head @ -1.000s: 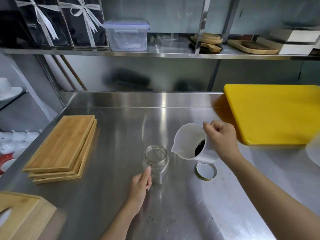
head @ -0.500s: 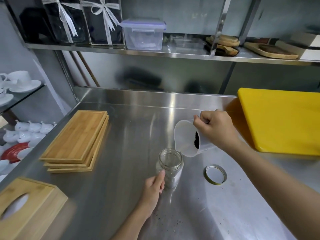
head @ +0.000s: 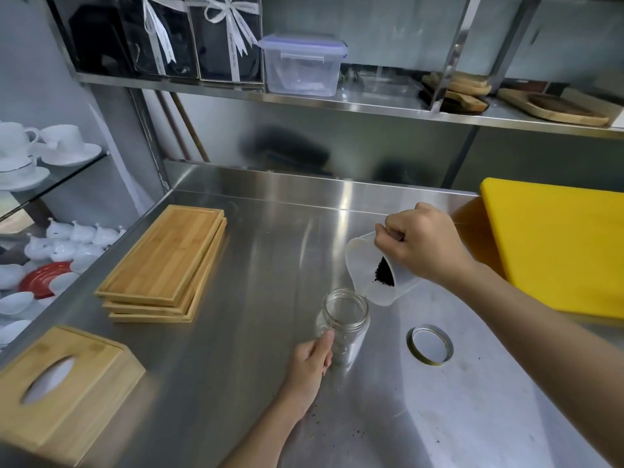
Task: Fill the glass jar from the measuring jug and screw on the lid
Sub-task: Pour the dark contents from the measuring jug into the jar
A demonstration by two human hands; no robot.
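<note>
A clear glass jar (head: 346,315) stands upright and lidless on the steel counter (head: 270,265). My left hand (head: 312,364) grips its lower side. My right hand (head: 422,244) holds a translucent plastic measuring jug (head: 364,271) by the handle, tilted with its spout just above the jar's right rim. Dark loose grains (head: 385,272) lie inside the jug near its lower wall. The jar looks empty. The metal lid (head: 429,344) lies flat on the counter to the right of the jar.
A stack of bamboo trays (head: 165,261) lies to the left, a wooden tissue box (head: 60,383) at the near left. A yellow cutting board (head: 557,244) sits at the right. Dark crumbs (head: 337,423) dot the counter. A shelf above holds a plastic container (head: 302,64).
My right hand has brought the jug over to the jar and tipped it further, so the spout now hangs at the jar's rim. My left hand stays on the jar.
</note>
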